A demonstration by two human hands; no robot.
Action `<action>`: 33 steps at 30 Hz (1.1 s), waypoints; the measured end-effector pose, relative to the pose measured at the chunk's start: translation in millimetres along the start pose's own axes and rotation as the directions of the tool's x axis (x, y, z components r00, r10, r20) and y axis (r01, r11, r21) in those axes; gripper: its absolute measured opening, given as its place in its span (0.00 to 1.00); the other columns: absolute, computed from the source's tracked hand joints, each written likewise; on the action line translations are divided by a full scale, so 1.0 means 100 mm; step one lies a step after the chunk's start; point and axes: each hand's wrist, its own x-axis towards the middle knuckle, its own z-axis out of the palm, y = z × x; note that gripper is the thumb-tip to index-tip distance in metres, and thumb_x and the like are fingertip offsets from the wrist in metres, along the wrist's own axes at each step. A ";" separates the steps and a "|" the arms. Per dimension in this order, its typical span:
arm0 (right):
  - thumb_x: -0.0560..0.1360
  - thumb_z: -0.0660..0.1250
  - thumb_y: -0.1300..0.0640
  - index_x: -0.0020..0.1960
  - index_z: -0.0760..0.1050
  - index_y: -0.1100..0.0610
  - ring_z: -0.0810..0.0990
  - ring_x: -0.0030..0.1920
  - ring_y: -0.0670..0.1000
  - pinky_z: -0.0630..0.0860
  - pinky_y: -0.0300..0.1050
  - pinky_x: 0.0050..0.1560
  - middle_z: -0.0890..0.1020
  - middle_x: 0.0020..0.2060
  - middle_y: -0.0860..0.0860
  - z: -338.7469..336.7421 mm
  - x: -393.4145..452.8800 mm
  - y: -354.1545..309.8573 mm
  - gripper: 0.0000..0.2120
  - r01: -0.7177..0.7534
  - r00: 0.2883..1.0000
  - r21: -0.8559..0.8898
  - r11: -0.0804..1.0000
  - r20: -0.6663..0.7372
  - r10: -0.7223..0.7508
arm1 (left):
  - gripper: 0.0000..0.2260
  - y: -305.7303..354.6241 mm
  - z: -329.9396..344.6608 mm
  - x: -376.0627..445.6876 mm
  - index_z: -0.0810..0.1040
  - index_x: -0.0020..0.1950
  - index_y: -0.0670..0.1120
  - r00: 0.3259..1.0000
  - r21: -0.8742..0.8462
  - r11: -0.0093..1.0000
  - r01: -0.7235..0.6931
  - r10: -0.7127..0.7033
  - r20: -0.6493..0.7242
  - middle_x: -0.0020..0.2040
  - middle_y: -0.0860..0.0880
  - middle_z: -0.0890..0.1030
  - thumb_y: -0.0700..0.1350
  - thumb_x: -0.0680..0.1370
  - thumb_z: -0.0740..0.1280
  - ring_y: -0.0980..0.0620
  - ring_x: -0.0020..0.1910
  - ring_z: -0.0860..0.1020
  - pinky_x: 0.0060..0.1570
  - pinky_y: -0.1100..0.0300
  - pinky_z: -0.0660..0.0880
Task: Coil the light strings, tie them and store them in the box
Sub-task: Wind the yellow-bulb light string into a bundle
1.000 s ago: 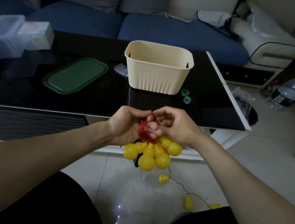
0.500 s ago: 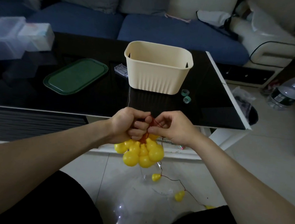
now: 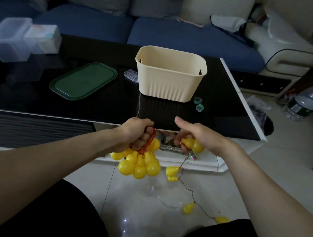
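Left hand grips the coil; right hand pinches the next bulb just right of it, loose wire trailing floorward.

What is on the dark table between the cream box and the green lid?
In the head view, a small clear plastic case lies on the black table between the cream box and the green lid, close beside the box.
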 end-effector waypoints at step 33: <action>0.77 0.71 0.54 0.41 0.79 0.44 0.75 0.33 0.42 0.73 0.39 0.38 0.79 0.32 0.43 0.35 0.09 -0.03 0.08 0.205 0.961 -0.397 0.894 -0.090 -0.260 | 0.17 0.08 -0.02 0.07 0.69 0.39 0.44 0.990 -0.529 0.849 -0.021 0.091 0.107 0.46 0.37 0.84 0.48 0.84 0.52 0.42 0.41 0.85 0.41 0.54 0.82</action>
